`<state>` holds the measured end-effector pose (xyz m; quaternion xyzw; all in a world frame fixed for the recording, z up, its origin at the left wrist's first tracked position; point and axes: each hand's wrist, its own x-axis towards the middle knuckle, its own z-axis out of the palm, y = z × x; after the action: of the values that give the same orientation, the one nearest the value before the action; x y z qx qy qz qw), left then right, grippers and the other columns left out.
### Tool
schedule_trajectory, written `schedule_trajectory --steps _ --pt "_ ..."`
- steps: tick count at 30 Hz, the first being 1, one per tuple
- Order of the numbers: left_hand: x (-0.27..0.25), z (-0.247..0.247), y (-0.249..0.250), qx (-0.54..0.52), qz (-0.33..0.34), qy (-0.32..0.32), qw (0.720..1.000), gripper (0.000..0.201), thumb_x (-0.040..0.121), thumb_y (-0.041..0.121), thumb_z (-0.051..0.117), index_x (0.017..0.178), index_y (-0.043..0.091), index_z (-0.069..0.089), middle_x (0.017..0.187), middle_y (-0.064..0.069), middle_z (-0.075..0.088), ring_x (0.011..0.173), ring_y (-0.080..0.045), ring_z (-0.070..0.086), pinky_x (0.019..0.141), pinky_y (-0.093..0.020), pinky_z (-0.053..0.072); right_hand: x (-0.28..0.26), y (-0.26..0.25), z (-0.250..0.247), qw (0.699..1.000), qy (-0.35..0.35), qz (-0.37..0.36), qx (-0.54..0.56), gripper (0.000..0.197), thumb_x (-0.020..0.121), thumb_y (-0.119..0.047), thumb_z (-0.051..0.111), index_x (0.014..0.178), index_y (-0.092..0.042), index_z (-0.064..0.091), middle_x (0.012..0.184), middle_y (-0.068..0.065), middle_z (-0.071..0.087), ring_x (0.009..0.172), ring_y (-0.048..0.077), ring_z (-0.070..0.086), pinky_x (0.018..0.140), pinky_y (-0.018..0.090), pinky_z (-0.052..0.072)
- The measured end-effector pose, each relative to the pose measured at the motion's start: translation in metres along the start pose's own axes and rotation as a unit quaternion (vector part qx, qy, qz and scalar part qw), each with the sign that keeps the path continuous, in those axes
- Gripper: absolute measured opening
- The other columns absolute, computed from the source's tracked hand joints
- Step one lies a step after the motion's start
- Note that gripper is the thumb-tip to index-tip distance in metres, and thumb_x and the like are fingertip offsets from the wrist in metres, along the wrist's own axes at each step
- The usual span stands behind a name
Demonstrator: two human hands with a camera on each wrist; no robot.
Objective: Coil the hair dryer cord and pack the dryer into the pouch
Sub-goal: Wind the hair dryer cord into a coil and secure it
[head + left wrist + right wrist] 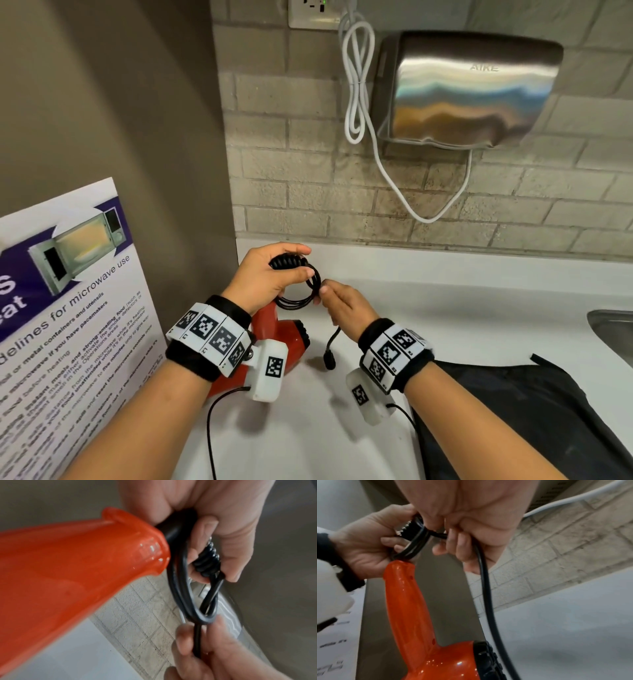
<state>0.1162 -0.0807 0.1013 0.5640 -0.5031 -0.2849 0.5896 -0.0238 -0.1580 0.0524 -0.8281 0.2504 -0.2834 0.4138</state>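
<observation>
While the left hand [265, 277] curls its fingers and thumb round the gathered loops of the thin black power cord [301, 291], pinning them together with the ribbed black strain relief at the end of the handle, the right hand [346, 305] pinches the same cord just beside the loops, thumb and fingertips closed on the strand. Below the right hand the free end of the cord hangs down to its black plug [329, 360], which dangles near the white counter [462, 308] (whether it touches the surface cannot be told). The glossy orange-red plastic hair dryer [284, 342] hangs handle-up beneath the left hand, near the counter's left edge beside the beige side wall. A black fabric pouch [513, 411] lies flat on the counter toward its front right, well apart from the dryer. On the brick-tiled back wall a stainless-steel hand dryer [469, 89] is mounted, with a white cable [358, 85] looped beside it.
</observation>
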Motion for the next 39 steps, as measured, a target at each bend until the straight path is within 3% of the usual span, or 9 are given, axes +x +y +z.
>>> schedule_trajectory --steps 5,9,13,18,22,26,29,33,39 --pt "-0.001 0.001 0.001 0.016 0.000 -0.021 1.000 0.021 0.071 0.005 0.073 0.078 0.025 0.070 0.071 -0.008 0.063 0.045 -0.006 0.046 0.043 -0.018 0.041 0.007 -0.005 -0.014 0.993 0.119 0.006 -0.003 0.034 0.092 -0.011 0.048 0.061 -0.025 0.049 0.054 -0.010 0.042 0.046 -0.007 0.045 0.051 0.010 0.034" --pt "0.000 -0.001 0.002 0.011 -0.009 -0.029 0.999 0.021 0.074 0.005 0.071 0.078 0.025 0.068 0.076 -0.001 0.065 0.064 -0.009 0.056 0.047 -0.021 0.049 0.013 -0.023 -0.023 0.985 0.167 -0.023 -0.023 0.021 0.090 -0.012 0.053 0.069 -0.016 0.054 0.053 -0.009 0.043 0.047 -0.002 0.045 0.050 0.009 0.035" --pt "-0.002 -0.003 0.004 0.019 -0.006 -0.056 0.998 0.018 0.078 0.002 0.066 0.079 0.019 0.063 0.065 -0.002 0.054 0.046 -0.005 0.046 0.044 -0.020 0.043 0.015 -0.034 -0.022 0.981 0.177 -0.039 -0.073 0.015 0.089 -0.016 0.054 0.077 -0.011 0.060 0.054 -0.010 0.043 0.052 0.004 0.039 0.054 0.021 0.034" --pt "0.000 -0.001 0.007 0.049 -0.027 -0.069 0.996 0.016 0.079 0.004 0.066 0.079 0.018 0.058 0.067 -0.004 0.053 0.036 -0.005 0.038 0.039 -0.018 0.038 0.017 -0.046 -0.024 0.977 0.158 -0.056 -0.134 0.019 0.089 -0.019 0.055 0.081 -0.005 0.063 0.060 -0.002 0.050 0.063 0.020 0.048 0.063 0.033 0.041" --pt "0.000 0.001 0.009 0.077 -0.030 -0.078 0.994 0.027 0.081 0.008 0.064 0.099 0.028 0.062 0.081 0.005 0.065 0.035 -0.003 0.041 0.039 -0.018 0.041 0.018 -0.053 -0.030 0.978 0.141 -0.062 -0.139 0.019 0.089 -0.020 0.054 0.081 -0.007 0.063 0.058 -0.006 0.048 0.062 0.018 0.047 0.061 0.031 0.040" --pt "0.003 0.001 0.014 0.115 -0.046 -0.098 0.987 0.027 0.081 0.008 0.064 0.098 0.029 0.064 0.062 0.013 0.064 0.036 -0.002 0.044 0.040 -0.018 0.044 0.021 -0.062 -0.037 0.973 0.102 -0.092 -0.183 0.019 0.089 -0.022 0.053 0.081 -0.008 0.064 0.074 0.005 0.064 0.070 0.023 0.057 0.067 0.035 0.047" --pt "0.003 0.002 0.013 0.095 -0.054 -0.082 0.991 0.023 0.081 0.008 0.065 0.088 0.030 0.067 0.057 0.011 0.063 0.035 -0.003 0.038 0.039 -0.018 0.042 0.018 -0.061 -0.043 0.979 0.082 -0.102 -0.158 0.018 0.088 -0.022 0.055 0.083 -0.008 0.066 0.072 0.000 0.063 0.065 0.016 0.054 0.064 0.030 0.046" --pt "0.008 0.006 0.007 0.052 -0.068 -0.011 0.996 0.025 0.082 0.010 0.064 0.106 0.014 0.066 0.074 -0.006 0.064 0.031 -0.004 0.035 0.037 -0.017 0.040 0.011 -0.043 -0.051 0.996 0.051 -0.054 -0.055 0.011 0.090 -0.017 0.053 0.086 -0.013 0.062 0.062 -0.008 0.050 0.058 0.008 0.045 0.060 0.017 0.038" --pt "0.014 0.017 0.002 0.000 -0.082 0.033 0.996 0.025 0.083 0.008 0.062 0.105 0.019 0.063 0.058 0.012 0.067 0.029 -0.004 0.033 0.035 -0.016 0.040 -0.008 0.005 -0.059 0.998 0.009 0.051 -0.036 0.020 0.091 -0.013 0.050 0.073 -0.022 0.052 0.072 0.000 0.055 0.069 0.012 0.049 0.066 0.014 0.039"
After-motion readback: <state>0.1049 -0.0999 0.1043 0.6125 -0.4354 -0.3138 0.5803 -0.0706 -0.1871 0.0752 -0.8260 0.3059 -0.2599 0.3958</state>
